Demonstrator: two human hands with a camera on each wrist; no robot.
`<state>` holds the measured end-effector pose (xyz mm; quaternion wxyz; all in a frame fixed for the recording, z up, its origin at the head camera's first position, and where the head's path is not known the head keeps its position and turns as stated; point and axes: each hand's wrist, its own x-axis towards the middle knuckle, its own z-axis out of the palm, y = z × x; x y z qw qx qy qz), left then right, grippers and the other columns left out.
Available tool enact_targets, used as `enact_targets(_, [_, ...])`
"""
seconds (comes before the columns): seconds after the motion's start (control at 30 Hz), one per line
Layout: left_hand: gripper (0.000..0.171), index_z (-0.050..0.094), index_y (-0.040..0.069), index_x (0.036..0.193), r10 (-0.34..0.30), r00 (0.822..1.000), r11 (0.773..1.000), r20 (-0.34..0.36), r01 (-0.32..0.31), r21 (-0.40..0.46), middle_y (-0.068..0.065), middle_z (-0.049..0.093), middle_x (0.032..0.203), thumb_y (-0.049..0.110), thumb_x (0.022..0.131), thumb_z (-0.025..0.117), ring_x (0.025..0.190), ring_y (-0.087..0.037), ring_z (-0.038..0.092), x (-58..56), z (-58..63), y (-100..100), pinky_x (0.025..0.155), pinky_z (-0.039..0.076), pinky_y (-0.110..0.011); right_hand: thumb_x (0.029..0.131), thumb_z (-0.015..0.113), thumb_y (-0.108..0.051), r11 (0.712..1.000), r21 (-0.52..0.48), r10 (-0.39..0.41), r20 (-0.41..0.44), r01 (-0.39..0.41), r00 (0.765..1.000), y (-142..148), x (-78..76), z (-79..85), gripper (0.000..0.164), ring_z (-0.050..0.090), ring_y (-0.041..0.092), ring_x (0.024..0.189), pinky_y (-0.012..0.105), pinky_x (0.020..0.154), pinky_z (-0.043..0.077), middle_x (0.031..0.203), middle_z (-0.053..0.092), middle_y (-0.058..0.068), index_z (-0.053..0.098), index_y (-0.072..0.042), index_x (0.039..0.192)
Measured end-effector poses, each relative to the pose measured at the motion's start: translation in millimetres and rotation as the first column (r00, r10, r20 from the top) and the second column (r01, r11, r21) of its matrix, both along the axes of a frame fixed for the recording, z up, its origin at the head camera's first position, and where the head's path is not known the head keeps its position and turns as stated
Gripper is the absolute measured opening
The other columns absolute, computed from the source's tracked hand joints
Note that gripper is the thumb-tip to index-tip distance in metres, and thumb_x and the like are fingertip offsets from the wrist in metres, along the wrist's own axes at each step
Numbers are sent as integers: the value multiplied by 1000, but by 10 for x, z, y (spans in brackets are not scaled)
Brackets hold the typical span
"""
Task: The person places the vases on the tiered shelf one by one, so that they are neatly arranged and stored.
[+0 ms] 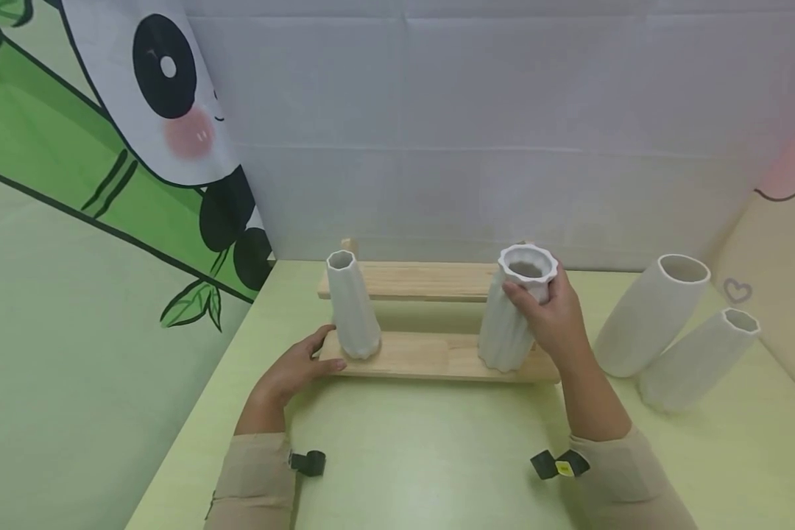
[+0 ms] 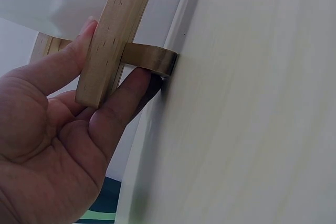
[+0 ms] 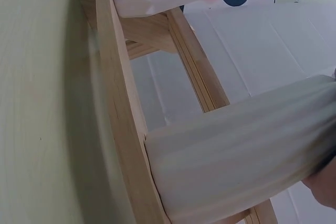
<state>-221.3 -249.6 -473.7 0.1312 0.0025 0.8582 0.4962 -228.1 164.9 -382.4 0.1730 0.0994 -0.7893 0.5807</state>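
Note:
A two-tier wooden rack (image 1: 430, 356) stands on the table. My left hand (image 1: 299, 366) grips the left end of its lower board; in the left wrist view the thumb is on top and the fingers (image 2: 123, 106) curl beneath, by a wooden foot. Beside that hand a slim white vase (image 1: 354, 309) stands on the lower board. Toward the board's right end, my right hand (image 1: 556, 316) holds a ribbed white vase (image 1: 506, 331) near its scalloped rim. The base of this vase (image 3: 226, 156) meets the lower board in the right wrist view.
Right of the rack, two more white vases stand tilted: a taller smooth one (image 1: 649, 320) and a shorter one (image 1: 695, 364). The upper board (image 1: 430, 281) runs behind. A pale curtain (image 1: 503, 147) hangs beyond the table (image 1: 411, 456).

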Motion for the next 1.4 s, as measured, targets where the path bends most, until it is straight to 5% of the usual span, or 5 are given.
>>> enact_targets(0.63, [93,29,29,155,2,1000,1000,5,-2,-13,-13,25,161,47,78,78,147,-39,24,-31,-28,-33,115,22,-63,92,68,-30,999,-34,41,-21,-42,999,-1,-18,-60,66,56,14,107,29,84,51,128,56,2,35,-30,149])
enact_targets(0.97, [91,27,25,155,-21,1000,1000,-5,21,-20,-16,25,161,46,82,76,147,-41,25,-42,-30,40,115,23,-63,92,69,-25,983,-112,111,-260,-144,959,210,121,-12,92,43,20,132,27,108,36,150,40,11,3,-21,157])
enact_targets(1.27, [94,27,29,155,-13,1000,999,10,13,-38,-14,24,162,52,78,77,147,-39,23,-59,-62,-30,116,21,-62,85,77,-36,999,-41,-13,-549,-12,836,818,473,245,92,41,23,137,31,116,31,147,43,15,21,-1,150])
enact_targets(1.33, [94,27,29,155,-14,1000,999,9,14,-44,-14,23,162,52,79,76,147,-40,23,-52,-57,-49,115,22,-63,84,78,-37,998,-26,-66,-555,61,829,981,550,275,93,42,21,137,31,118,29,147,43,12,23,1,149])
enact_targets(1.4, [94,27,28,155,-13,1000,999,11,14,-39,-14,23,162,51,79,77,148,-40,22,-46,-57,-72,115,21,-63,84,78,-34,984,-27,-168,-480,177,861,1143,631,303,90,41,16,137,30,119,26,149,43,6,25,-4,150])
